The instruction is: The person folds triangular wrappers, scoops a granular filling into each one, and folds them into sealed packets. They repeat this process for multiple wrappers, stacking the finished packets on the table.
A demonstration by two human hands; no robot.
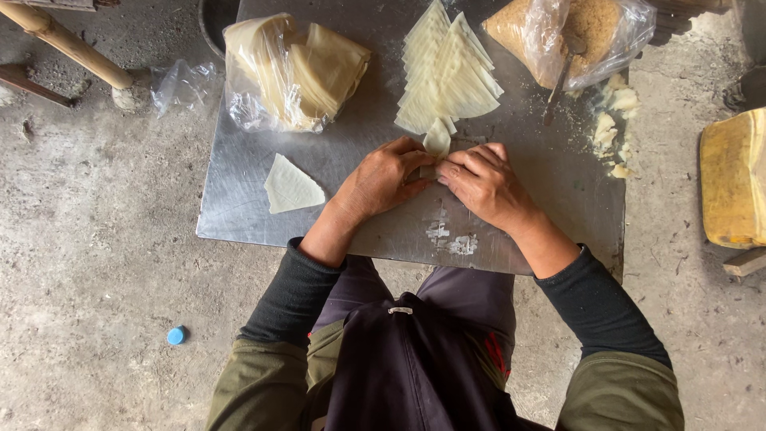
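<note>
My left hand (381, 177) and my right hand (482, 182) meet at the middle of a metal tray (239, 199). Both pinch a small pale pastry wrapper (436, 140) whose tip sticks up between the fingertips. Just beyond the hands lies a fanned stack of folded triangular wrappers (447, 72). A single flat wrapper sheet (291, 186) rests on the tray to the left of my left hand.
A plastic bag of wrapper sheets (291, 72) sits at the tray's far left. A clear bag of brown crumbly filling (574, 36) with a spoon (561, 76) lies far right, dough scraps (613, 128) beside it. A yellow container (734, 179), wooden leg (68, 44) and blue cap (175, 336) are on the concrete floor.
</note>
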